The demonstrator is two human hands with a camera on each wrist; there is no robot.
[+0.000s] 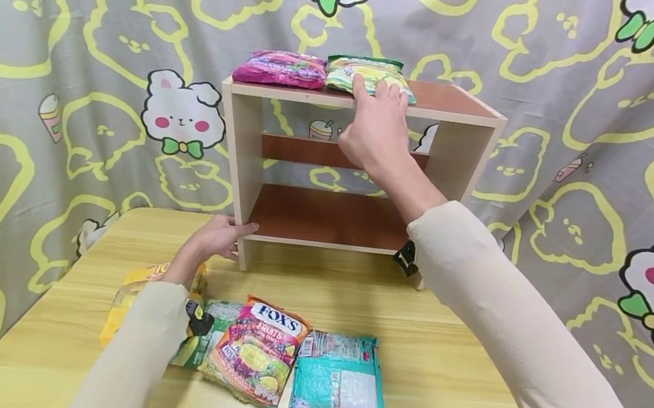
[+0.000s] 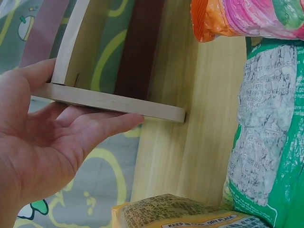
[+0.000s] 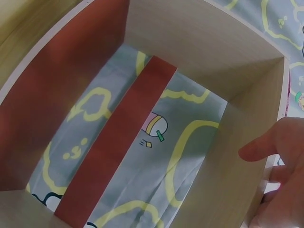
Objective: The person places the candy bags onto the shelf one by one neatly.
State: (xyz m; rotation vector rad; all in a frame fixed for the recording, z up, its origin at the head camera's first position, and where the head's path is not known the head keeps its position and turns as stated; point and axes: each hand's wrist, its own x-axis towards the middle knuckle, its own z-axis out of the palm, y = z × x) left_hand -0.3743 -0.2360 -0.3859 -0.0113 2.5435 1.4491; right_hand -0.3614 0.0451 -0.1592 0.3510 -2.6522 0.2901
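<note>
A small wooden shelf (image 1: 322, 244) with a reddish-brown top and boards stands on the table. My left hand (image 1: 220, 237) holds its left side panel (image 2: 114, 101), thumb on the inner side and fingers along the outside. Up on top, the fingers of my right hand (image 1: 377, 125) rest on the front of a green-and-yellow candy bag (image 1: 372, 71). The thumb of that hand hangs below the top board's front edge. Beside this bag lies a purple-pink candy bag (image 1: 284, 68), flat on the shelf top. The right wrist view looks into the upper compartment; the bag under the fingers is hidden there.
On the table (image 1: 440, 378) in front lie a FOX'S fruit candy bag (image 1: 258, 354), a teal bag (image 1: 340, 374) and a green bag (image 2: 266, 128) partly under the FOX'S one. A yellow bag (image 1: 124, 302) lies behind the left forearm. A patterned curtain (image 1: 547, 189) hangs behind.
</note>
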